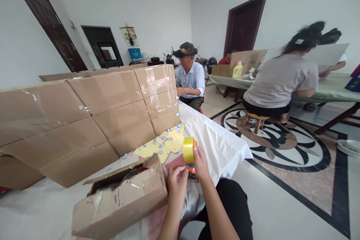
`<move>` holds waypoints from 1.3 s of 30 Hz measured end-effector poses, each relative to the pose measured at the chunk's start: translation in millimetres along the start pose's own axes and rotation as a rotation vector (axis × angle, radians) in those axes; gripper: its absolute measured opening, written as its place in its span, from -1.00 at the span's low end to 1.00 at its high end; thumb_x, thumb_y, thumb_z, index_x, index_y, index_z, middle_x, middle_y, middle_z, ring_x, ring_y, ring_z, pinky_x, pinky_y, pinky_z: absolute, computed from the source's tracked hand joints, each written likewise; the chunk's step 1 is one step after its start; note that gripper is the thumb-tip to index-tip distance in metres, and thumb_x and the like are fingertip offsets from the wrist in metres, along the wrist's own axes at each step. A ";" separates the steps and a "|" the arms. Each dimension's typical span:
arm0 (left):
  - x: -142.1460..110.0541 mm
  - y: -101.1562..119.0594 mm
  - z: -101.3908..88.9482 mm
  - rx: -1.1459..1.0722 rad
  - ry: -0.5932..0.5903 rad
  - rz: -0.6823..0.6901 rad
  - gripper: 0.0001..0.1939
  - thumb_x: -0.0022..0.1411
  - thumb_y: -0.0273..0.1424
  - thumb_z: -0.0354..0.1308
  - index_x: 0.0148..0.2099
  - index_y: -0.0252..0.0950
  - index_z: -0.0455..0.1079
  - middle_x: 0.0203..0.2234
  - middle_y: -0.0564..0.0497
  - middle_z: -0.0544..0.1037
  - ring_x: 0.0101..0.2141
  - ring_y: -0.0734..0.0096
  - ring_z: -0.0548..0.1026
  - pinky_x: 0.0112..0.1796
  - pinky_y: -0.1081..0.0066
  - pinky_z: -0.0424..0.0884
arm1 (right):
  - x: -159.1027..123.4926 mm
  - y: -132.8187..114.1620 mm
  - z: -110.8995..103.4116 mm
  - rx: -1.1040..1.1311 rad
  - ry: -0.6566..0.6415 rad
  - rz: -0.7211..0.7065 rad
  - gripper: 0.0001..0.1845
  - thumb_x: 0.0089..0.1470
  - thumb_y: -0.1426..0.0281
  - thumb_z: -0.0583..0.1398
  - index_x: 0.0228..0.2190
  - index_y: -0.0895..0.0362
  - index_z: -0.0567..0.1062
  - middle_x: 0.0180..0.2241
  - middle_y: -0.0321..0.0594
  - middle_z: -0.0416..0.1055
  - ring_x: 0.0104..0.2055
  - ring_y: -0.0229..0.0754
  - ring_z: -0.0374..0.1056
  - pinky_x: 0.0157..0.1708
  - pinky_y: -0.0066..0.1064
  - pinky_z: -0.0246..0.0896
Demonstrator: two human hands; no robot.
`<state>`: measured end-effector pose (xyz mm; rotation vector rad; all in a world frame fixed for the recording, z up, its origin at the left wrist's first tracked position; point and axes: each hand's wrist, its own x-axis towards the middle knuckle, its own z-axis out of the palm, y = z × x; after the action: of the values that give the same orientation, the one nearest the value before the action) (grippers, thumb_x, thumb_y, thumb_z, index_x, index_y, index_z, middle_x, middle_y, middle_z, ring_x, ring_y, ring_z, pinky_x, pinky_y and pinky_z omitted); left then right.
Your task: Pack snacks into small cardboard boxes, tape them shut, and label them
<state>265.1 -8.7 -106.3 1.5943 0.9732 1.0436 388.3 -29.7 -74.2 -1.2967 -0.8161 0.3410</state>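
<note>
My right hand is wrapped round an orange tape dispenser carrying a yellow tape roll, held upright above the table edge. My left hand pinches at the dispenser's lower end, fingers closed against it. Just left of my hands lies a worn, open cardboard box patched with clear tape, on its side. Behind it a yellow sheet covered with several small white stickers lies on the table.
A wall of taped cardboard panels stands along the table's left. A white cloth hangs over the table's right edge. One person sits at the table's far end; another sits on a stool at a green table to the right.
</note>
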 end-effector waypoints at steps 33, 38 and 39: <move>-38.9 31.0 5.0 -0.044 -0.080 -0.137 -0.53 0.26 0.05 0.03 -0.32 -0.29 0.35 -0.47 0.00 0.51 -0.70 0.51 0.34 -0.64 0.48 0.24 | 3.3 -9.2 -3.3 0.071 0.078 0.038 -0.51 0.21 -0.06 0.09 -0.41 0.10 0.48 -0.42 -0.18 0.44 -0.34 -0.11 0.30 -0.33 -0.34 0.17; -64.9 32.1 -7.5 0.057 -0.141 -0.128 -0.62 0.31 -0.09 0.03 -0.42 -0.26 0.27 -0.59 0.08 0.44 -0.73 0.56 0.22 -0.66 0.51 0.11 | 8.9 -17.6 -9.2 0.192 0.118 0.159 -0.49 0.18 -0.06 0.08 -0.48 0.11 0.42 -0.51 -0.26 0.37 -0.45 -0.18 0.24 -0.43 -0.36 0.17; -67.8 34.8 -10.8 0.081 -0.142 -0.116 -0.64 0.33 -0.12 0.02 -0.41 -0.26 0.28 -0.58 0.08 0.45 -0.70 0.54 0.26 -0.63 0.50 0.16 | 10.4 -19.7 -10.3 0.221 0.126 0.186 -0.51 0.18 -0.05 0.08 -0.46 0.11 0.41 -0.51 -0.28 0.37 -0.45 -0.19 0.25 -0.44 -0.37 0.17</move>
<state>237.4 -76.5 -82.6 1.6338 1.0098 0.8095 398.4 -35.6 -52.7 -1.1756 -0.5367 0.4786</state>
